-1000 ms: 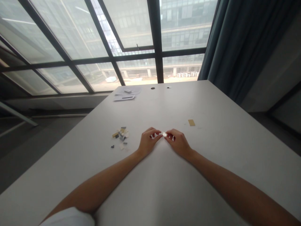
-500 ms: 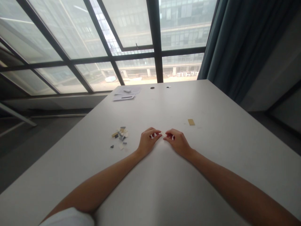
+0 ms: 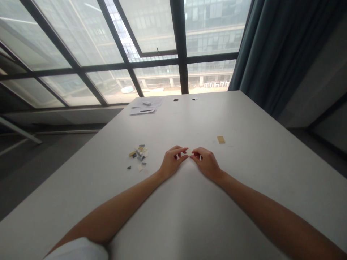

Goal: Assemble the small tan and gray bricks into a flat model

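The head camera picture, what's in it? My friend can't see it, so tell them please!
A person's bare left hand and right hand come close together at a white table, with a tiny pale piece between their fingertips. Small mixed-color pieces lie scattered to the left; a flat yellow piece lies to the right.

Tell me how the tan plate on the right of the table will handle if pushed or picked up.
The tan plate keeps straight edges, so it's probably stiff. It looks small and thin, so likely light. Lying flat on the smooth-looking white table, it would probably slide rather than roll or tip.
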`<state>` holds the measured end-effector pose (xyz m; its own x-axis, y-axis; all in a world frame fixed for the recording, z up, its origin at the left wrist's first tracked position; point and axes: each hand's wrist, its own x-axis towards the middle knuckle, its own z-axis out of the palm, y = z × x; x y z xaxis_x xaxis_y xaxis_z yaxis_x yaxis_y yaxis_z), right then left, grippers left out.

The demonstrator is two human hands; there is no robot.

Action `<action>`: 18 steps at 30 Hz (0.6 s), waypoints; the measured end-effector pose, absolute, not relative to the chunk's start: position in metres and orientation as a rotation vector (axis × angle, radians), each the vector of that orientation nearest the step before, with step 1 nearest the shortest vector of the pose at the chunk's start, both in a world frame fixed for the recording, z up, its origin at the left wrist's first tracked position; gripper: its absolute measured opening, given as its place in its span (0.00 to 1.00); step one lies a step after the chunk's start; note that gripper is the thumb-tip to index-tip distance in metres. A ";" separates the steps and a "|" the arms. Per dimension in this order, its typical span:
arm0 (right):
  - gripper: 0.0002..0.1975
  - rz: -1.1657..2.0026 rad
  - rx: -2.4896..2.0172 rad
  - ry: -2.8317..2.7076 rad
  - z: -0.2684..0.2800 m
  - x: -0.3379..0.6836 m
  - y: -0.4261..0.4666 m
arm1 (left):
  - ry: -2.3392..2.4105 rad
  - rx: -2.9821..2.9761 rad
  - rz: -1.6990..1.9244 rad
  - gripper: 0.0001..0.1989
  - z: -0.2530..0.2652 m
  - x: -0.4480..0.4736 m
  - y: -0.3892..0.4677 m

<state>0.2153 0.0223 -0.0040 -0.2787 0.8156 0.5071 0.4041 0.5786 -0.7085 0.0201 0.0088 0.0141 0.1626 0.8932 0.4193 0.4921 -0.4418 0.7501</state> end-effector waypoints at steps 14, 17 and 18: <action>0.02 0.505 -0.982 -1.956 -0.002 0.216 0.021 | 1.337 2.019 1.197 0.15 0.014 0.021 0.008; 0.04 0.496 -0.990 -1.964 -0.001 0.216 0.021 | 1.341 2.030 1.197 0.15 0.013 0.020 0.009; 0.04 0.495 -0.993 -1.964 -0.001 0.215 0.020 | 1.340 2.032 1.198 0.15 0.013 0.020 0.009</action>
<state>0.2155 0.0204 -0.0009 -0.3165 0.7957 0.5164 0.4559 0.6050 -0.6528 0.0203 0.0086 0.0130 0.1620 0.8902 0.4258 0.5225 -0.4434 0.7283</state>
